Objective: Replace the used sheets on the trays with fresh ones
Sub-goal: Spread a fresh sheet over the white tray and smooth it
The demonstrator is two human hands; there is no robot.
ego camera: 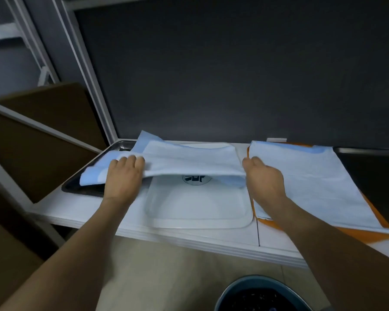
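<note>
Both hands grip one white sheet point(189, 160), lifted off the surface point(76, 212) above the clear tray point(198, 218). Left hand point(124, 173) has fingers curled over the sheet's 9 o'clock end. Right hand point(263, 178) holds the 3 o'clock end, fingertips hidden. The sheet's left end droops onto the dark tray point(81, 189) at 9 o'clock. At 3 o'clock, the orange tray point(368, 223) carries a flat second sheet point(312, 180). Bin point(256, 292) on the floor at 6 o'clock.

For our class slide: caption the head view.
Left hand and right hand hold a sheet over the clear tray; another sheet covers the orange tray.
</note>
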